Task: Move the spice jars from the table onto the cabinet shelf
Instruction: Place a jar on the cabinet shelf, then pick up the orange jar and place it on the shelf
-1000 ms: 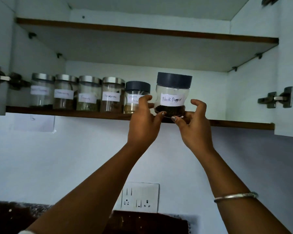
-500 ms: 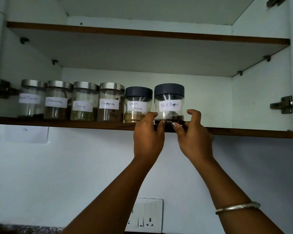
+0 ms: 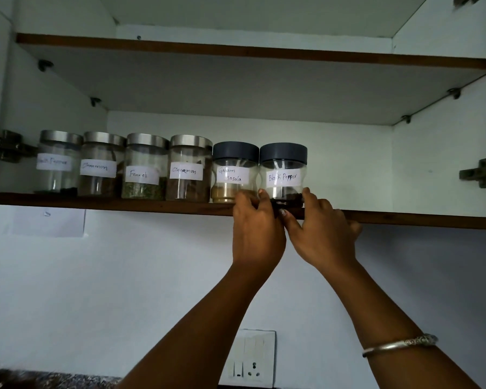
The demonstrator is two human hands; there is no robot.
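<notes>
The black pepper jar [image 3: 282, 171], clear with a dark grey lid, stands on the lower cabinet shelf [image 3: 124, 204], last on the right of a row of jars. My left hand [image 3: 257, 234] and my right hand [image 3: 321, 234] reach up from below and grip its base from either side with thumbs and fingertips. Touching its left side is the garam masala jar [image 3: 234, 171] with the same grey lid. Further left stand a cinnamon jar [image 3: 189, 169], a fennel jar [image 3: 145, 167], a second cinnamon jar [image 3: 101, 164] and one more jar [image 3: 58, 161], all with steel lids.
The shelf runs on bare to the right of the pepper jar up to the cabinet side wall [image 3: 438, 164]. An upper shelf [image 3: 236, 53] sits above. Door hinges [image 3: 481, 172] stick out at both sides. A wall socket [image 3: 249, 357] is mounted below.
Both hands have set the black pepper jar down on the shelf and slid it back beside the garam masala jar. The camera has tilted upward.
</notes>
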